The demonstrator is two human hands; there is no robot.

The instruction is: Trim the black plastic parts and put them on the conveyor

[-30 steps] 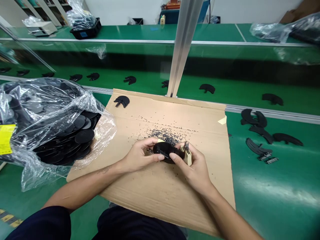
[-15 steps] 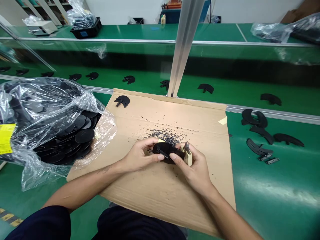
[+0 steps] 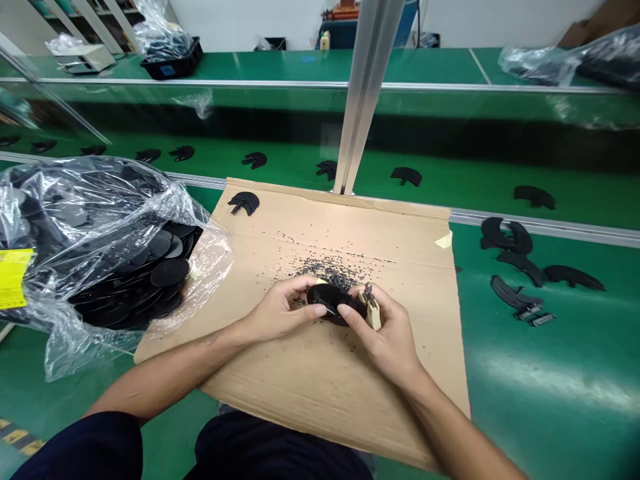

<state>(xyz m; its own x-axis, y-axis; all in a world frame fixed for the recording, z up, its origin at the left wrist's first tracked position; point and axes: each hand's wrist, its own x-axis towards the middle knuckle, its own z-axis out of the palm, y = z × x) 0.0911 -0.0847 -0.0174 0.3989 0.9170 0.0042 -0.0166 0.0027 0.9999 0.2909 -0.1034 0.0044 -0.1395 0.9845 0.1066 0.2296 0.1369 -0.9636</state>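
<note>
A dark, rounded black plastic part (image 3: pixel 326 297) is gripped between my two hands above a brown cardboard sheet (image 3: pixel 300 380). The fingers and thumb of my left hand (image 3: pixel 283 312) pinch its left side. My right hand (image 3: pixel 387 333) presses a thumb on its right side. That same hand also has a cream-handled tool (image 3: pixel 373 315) with metal jaws tucked in it; it looks like nippers, partly hidden by the fingers. Many tiny black scraps (image 3: pixel 333 270) lie scattered on the cardboard just beyond the hands.
On the left, a clear plastic bag (image 3: pixel 100 200) holds a pile of black discs (image 3: pixel 170 272). One curved black part (image 3: pixel 244 203) rests at the cardboard's far left corner. More curved parts (image 3: pixel 507 235) lie to the right. A metal post (image 3: pixel 365 100) rises behind the cardboard.
The black parts on the green strip behind have shifted slightly left, and the view has moved a little. Both hands keep their grip, with the part tilted slightly differently.
</note>
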